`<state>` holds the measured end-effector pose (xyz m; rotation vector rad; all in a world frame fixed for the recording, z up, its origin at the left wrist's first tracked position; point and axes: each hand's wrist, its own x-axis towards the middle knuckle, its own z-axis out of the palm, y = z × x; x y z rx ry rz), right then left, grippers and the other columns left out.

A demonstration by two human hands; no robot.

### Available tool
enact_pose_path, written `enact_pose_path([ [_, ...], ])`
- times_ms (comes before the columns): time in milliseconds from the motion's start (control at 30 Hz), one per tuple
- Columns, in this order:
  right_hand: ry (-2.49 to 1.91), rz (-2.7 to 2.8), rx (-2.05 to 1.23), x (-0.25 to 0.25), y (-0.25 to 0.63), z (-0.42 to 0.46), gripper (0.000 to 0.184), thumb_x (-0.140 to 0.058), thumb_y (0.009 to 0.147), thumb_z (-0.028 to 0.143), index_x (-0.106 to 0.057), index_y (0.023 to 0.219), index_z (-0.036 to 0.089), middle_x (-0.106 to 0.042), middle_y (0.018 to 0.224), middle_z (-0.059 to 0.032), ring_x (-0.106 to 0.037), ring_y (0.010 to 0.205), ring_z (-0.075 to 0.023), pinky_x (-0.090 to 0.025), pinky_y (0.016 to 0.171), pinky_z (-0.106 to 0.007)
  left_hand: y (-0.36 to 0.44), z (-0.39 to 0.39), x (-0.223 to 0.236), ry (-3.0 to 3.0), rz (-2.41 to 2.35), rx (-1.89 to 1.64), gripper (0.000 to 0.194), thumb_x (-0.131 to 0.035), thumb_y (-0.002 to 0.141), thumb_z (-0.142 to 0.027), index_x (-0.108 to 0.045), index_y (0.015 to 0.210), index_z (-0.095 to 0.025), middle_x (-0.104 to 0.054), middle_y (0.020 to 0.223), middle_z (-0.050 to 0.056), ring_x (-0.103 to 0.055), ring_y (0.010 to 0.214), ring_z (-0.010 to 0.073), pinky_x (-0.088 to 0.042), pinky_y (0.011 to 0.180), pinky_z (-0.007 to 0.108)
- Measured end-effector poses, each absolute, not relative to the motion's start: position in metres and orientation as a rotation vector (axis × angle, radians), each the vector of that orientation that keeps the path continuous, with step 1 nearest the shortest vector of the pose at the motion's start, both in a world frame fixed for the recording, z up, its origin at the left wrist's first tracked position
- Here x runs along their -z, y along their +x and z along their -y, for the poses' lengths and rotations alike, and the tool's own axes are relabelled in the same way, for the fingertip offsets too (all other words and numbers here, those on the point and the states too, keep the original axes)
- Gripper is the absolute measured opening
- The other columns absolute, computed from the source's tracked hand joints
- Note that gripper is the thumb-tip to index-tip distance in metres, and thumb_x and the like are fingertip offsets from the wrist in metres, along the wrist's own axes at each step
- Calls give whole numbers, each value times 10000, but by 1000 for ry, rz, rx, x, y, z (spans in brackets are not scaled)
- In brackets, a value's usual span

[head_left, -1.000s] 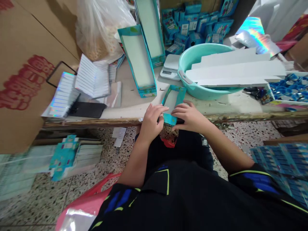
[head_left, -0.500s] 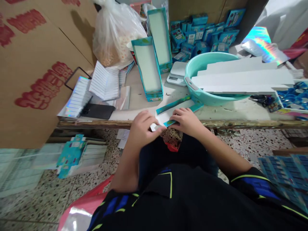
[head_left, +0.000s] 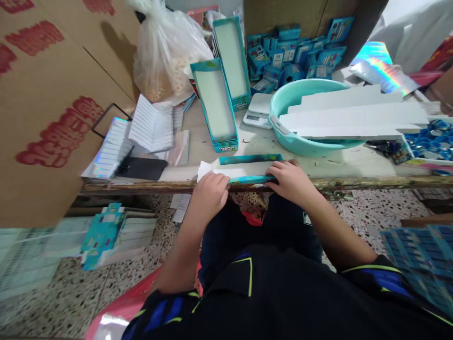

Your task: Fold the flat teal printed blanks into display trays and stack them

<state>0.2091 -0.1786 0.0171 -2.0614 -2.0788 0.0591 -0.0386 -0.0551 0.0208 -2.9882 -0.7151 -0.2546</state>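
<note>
A long cardboard display blank, white inside with teal edges, lies flat on the wooden table by its front edge. My left hand holds its white left end, and my right hand grips its right end. Just beyond the blank stand a teal display tray on a stack and a second tray. White cardboard strips lie across a turquoise plastic basin beyond my right hand.
A digital scale stands beside the basin. Several small teal boxes are piled at the back. To the left are a phone, holographic printed sheets, a plastic bag and a large cardboard carton. Blue bottle caps lie right.
The blank has turned from lying upright in front of me to lying lengthwise along the table edge, and its side walls now lie folded. My hands have spread farther apart along it.
</note>
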Motion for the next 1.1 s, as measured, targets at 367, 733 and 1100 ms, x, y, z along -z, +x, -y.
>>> enact_pose_path([
  [367,-2207,2180,-235,-21,185,152,373,-773,888,472,-678,1003,130,-717,967,-116,-686,904,-274,-427,705,-327,8,59,-16,-2975,728,-47,331,-651,945,-461,-640,979,-132,-674,957,140,-642,958,308,-436,722,368],
  [733,-2321,2175,-329,-24,184,144,529,-711,860,655,-751,911,129,-743,891,-176,-722,873,-324,-479,684,-345,16,50,-20,-3066,831,-259,365,-679,918,-492,-734,966,-134,-743,918,169,-718,908,330,-452,690,353],
  [1100,-2310,2264,-276,-17,188,146,525,-623,931,615,-757,887,109,-752,861,-219,-742,810,-350,-498,661,-362,32,57,-30,-3066,882,-405,363,-719,848,-451,-784,942,-106,-765,924,199,-730,905,357,-479,710,371],
])
